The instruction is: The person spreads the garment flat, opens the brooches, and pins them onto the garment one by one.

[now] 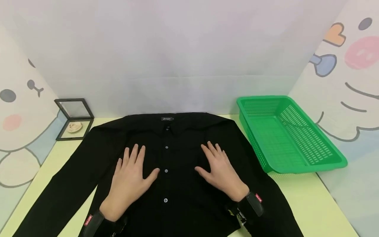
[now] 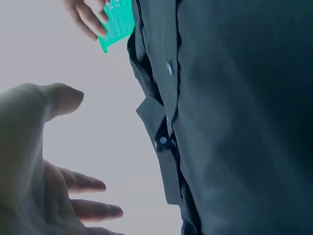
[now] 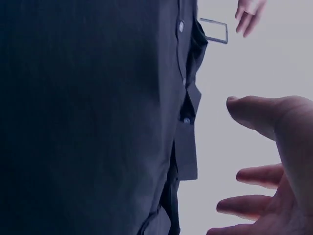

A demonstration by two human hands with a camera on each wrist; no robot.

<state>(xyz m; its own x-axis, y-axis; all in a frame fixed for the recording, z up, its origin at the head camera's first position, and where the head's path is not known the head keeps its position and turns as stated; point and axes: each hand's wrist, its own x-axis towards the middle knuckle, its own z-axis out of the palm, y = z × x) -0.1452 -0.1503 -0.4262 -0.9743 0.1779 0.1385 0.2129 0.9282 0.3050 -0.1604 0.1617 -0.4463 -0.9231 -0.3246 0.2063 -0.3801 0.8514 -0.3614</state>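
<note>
A black long-sleeved button-up shirt [image 1: 183, 184] lies spread front side up, its collar at the far side and a row of pale buttons down the middle. Over the left half of its chest is my left hand [image 1: 128, 179], fingers straight and thumb spread. My right hand [image 1: 220, 169] is over the other half in the same pose. Both wrist views show a gap between each hand and the shirt [image 2: 234, 117], so neither touches it. Nothing is held. The shirt's lower edge runs mostly out of the head view.
A green plastic basket [image 1: 262, 151] with slotted walls stands at the right, beside the shirt's sleeve. At the back left is a black-framed folding display case [image 1: 74, 118] with a small round pale item in it. Printed cloth walls close off the back and sides of the pale yellow table [image 1: 319, 204].
</note>
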